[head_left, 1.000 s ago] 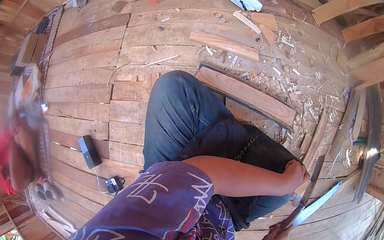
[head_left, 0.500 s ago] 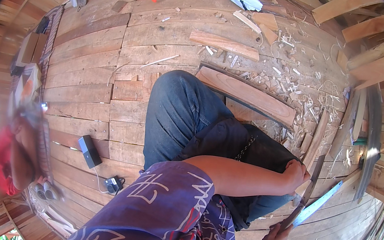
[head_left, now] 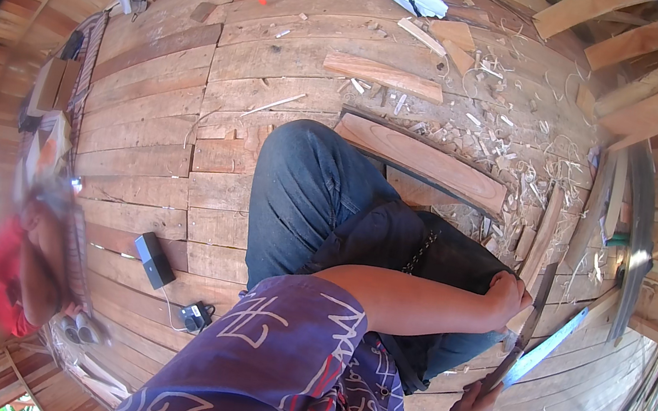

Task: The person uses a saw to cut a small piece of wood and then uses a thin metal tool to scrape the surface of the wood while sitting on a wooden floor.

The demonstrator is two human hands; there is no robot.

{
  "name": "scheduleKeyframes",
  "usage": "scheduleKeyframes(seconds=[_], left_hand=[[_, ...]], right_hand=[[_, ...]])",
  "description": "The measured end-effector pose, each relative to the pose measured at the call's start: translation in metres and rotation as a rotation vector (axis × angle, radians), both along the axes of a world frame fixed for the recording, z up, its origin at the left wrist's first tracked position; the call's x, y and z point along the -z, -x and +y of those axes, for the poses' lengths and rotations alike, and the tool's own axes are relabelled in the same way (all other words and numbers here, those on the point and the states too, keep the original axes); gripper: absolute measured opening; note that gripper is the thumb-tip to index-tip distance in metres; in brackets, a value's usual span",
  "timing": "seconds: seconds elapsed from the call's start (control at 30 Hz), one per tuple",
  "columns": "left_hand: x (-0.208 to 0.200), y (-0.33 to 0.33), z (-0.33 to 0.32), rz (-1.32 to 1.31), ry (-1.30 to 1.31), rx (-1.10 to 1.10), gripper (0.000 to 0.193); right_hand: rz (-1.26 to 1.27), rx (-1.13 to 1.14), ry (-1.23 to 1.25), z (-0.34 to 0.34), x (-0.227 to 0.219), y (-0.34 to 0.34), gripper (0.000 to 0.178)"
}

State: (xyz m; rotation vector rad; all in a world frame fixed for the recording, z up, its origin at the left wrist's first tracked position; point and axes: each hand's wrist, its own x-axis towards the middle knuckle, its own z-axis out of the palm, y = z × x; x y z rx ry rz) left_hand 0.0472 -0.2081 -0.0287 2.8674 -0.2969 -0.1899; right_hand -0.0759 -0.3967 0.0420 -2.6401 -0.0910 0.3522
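My left arm reaches across my lap to the right, and my left hand (head_left: 506,296) is closed beside my knee. What its fingers hold is hidden. Close by it runs a long, narrow, dark strip (head_left: 529,328), slightly curved, slanting down toward my body. Lower down, the fingers of my right hand (head_left: 476,404) are wrapped round this strip; its exact kind does not show. A shiny, bluish-silver blade (head_left: 546,349) lies at a slant just right of the strip, its lower end close to my right hand.
Wood shavings (head_left: 530,183) and offcuts litter the plank floor ahead. A reddish board (head_left: 423,162) lies beyond my knees, and a narrow stick (head_left: 542,235) to the right. Left are a black box (head_left: 155,260), a cabled adapter (head_left: 196,317) and a seated person in red (head_left: 0,269).
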Motion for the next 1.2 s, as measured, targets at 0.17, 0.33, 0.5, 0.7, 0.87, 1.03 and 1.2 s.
scheduleKeyframes(seconds=[0.17, 0.33, 0.5, 0.7, 0.87, 1.03, 1.2], left_hand=[[-0.002, 0.002, 0.001, -0.019, -0.023, 0.005, 0.080], [-0.002, 0.001, 0.001, 0.002, -0.011, -0.003, 0.079], [-0.003, 0.002, 0.000, -0.018, -0.027, -0.006, 0.079], [-0.003, 0.002, 0.000, -0.025, -0.020, -0.003, 0.080], [-0.004, 0.004, 0.000, -0.053, -0.040, -0.005, 0.079], [-0.002, 0.004, 0.001, -0.057, -0.036, 0.006, 0.079], [-0.003, 0.003, 0.001, -0.042, -0.036, -0.004, 0.079]], right_hand=[[0.011, 0.018, 0.013, -0.006, 0.007, 0.000, 0.050], [-0.005, 0.001, 0.027, -0.021, 0.019, 0.001, 0.050], [0.012, 0.009, 0.046, -0.020, 0.019, -0.001, 0.050], [0.059, 0.083, 0.058, -0.003, 0.003, 0.002, 0.054], [-0.074, -0.002, 0.080, -0.030, 0.029, 0.004, 0.049], [-0.073, -0.012, 0.069, -0.023, 0.025, 0.003, 0.049], [-0.061, -0.013, 0.058, -0.025, 0.026, 0.003, 0.049]])
